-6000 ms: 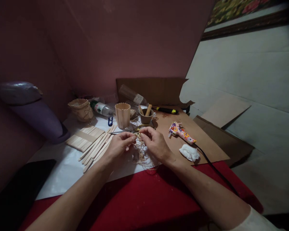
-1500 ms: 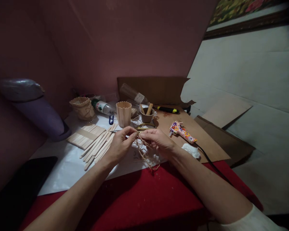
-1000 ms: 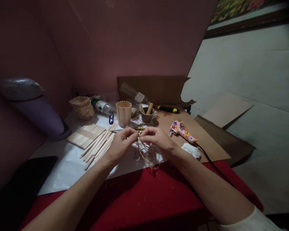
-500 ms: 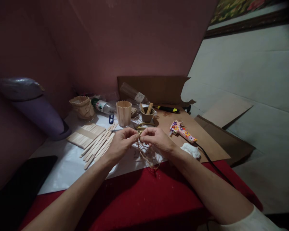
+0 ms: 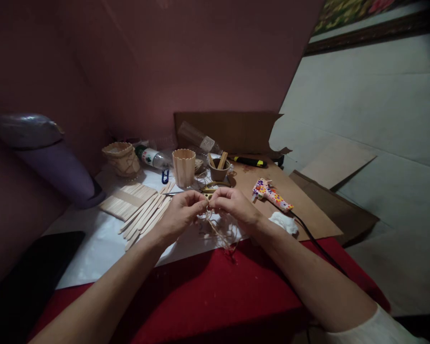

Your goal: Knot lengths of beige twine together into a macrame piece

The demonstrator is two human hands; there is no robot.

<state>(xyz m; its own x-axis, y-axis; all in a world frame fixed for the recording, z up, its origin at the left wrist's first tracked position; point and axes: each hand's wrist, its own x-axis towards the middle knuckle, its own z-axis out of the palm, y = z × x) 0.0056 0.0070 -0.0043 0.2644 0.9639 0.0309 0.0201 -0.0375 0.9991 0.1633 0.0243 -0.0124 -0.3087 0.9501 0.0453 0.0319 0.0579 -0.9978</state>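
My left hand [image 5: 186, 210] and my right hand [image 5: 234, 206] meet fingertip to fingertip over the white sheet. Both are closed in a pinch on thin brown twine [image 5: 217, 230], whose loose, tangled strands hang below the fingers toward the red cloth. The bit between the fingertips is too small to make out clearly. Just behind the hands lie scissors [image 5: 215, 185] with gold-coloured handles, partly hidden by my fingers. Loose wooden craft sticks [image 5: 143, 220] fan out left of my left hand. Beyond it stands a cup made of wooden sticks [image 5: 184, 168].
A floral glue gun [image 5: 271, 195] lies on cardboard [image 5: 308, 215] at right, its black cord running over the edge, near a crumpled white tissue [image 5: 283, 222]. Plastic bottles [image 5: 154, 157], a small pot with sticks [image 5: 219, 171] and a box cutter [image 5: 250, 162] line the back.
My hands stay pinched together on the twine, with only slight finger movement. The hanging strands have shifted a little. Everything on the table stays where it was.
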